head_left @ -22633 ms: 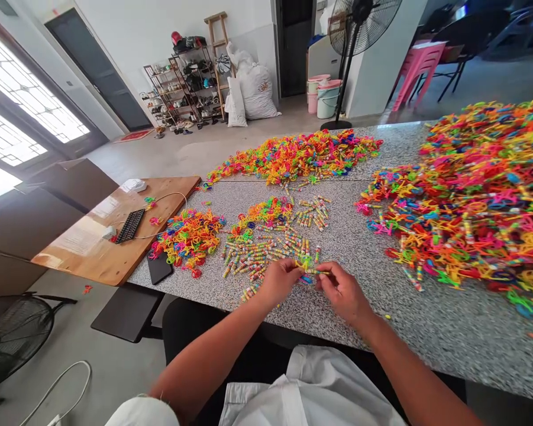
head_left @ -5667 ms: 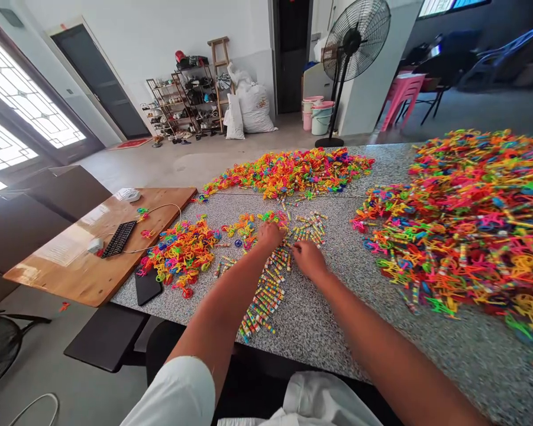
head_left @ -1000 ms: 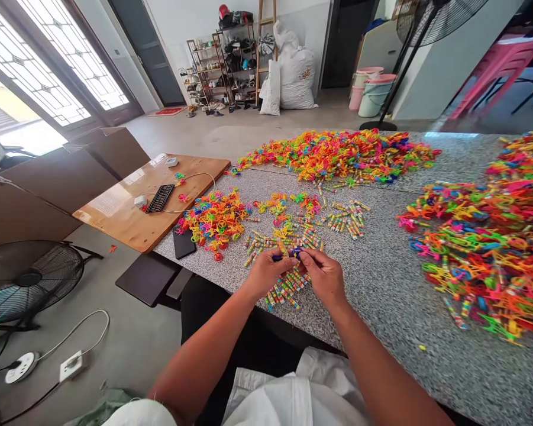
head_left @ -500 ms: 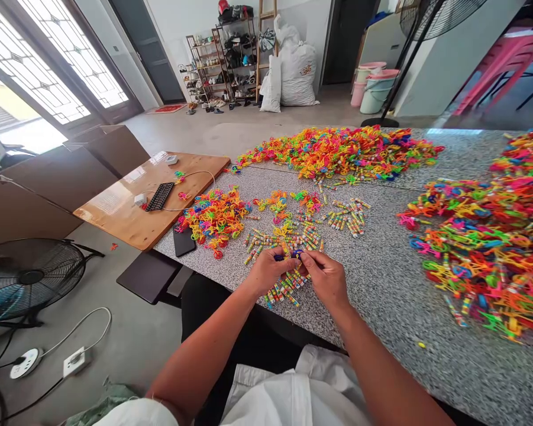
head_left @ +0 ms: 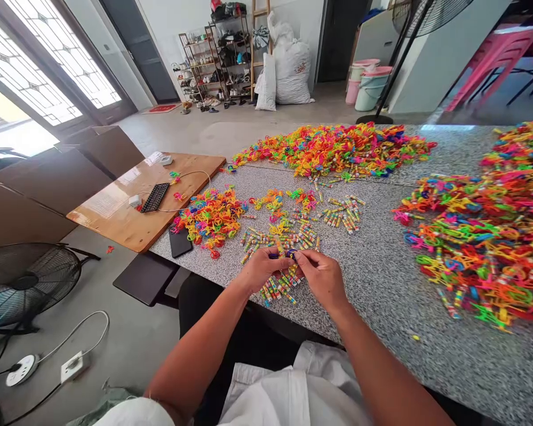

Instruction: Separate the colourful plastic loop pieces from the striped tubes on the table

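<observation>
Near the front edge of the speckled table, my left hand (head_left: 266,266) and my right hand (head_left: 320,277) meet, thumbs and fingers pinched together. Between them is a small dark blue plastic piece (head_left: 291,254), mostly covered by the fingertips, so its exact kind does not show. Both hands hold it. Beneath and around them lie many short patterned tubes (head_left: 275,289) with colourful wrapping. To the left is a heap of bright plastic pieces (head_left: 215,219) with loops. Beyond the hands, a smaller cluster of yellow pieces (head_left: 281,226) sits among the tubes.
Large heaps of colourful plastic pieces cover the table's far side (head_left: 332,151) and right side (head_left: 492,236). A black phone (head_left: 180,242) lies at the left edge. The adjoining wooden board (head_left: 115,207) carries a black abacus-like frame (head_left: 155,197). A floor fan (head_left: 26,284) stands lower left.
The view has shifted slightly, so the scene sits a little further left. Both hands stay together on the blue piece, with hardly any change in their grip.
</observation>
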A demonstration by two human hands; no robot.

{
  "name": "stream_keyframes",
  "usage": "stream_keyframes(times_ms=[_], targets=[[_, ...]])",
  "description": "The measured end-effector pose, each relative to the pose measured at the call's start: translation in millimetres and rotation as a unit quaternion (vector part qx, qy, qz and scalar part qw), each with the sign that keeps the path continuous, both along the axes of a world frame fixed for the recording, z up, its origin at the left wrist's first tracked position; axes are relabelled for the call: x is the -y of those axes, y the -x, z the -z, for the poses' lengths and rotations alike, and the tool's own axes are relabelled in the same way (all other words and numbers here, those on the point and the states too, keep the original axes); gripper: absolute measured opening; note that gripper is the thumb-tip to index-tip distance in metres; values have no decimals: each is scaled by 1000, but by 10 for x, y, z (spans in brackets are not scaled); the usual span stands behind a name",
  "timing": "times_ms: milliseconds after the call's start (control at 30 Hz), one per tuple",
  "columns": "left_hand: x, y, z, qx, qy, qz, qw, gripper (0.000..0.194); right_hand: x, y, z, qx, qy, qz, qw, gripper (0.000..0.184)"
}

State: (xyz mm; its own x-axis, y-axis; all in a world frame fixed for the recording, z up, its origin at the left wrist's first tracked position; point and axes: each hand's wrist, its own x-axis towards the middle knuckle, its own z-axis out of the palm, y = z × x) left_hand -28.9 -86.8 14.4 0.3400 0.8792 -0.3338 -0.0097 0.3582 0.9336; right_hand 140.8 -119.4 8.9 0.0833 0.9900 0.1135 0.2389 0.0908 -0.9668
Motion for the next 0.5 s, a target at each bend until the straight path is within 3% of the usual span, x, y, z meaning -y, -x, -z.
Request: stream_keyframes(times_ms=[267, 500], targets=[[-4, 15, -87, -21, -40, 31, 999, 40, 11, -14, 48, -3, -37, -11, 999, 27], [36, 18, -124, -33, -80, 39, 995, 39, 74, -17, 122, 46, -154, 4, 987, 21]])
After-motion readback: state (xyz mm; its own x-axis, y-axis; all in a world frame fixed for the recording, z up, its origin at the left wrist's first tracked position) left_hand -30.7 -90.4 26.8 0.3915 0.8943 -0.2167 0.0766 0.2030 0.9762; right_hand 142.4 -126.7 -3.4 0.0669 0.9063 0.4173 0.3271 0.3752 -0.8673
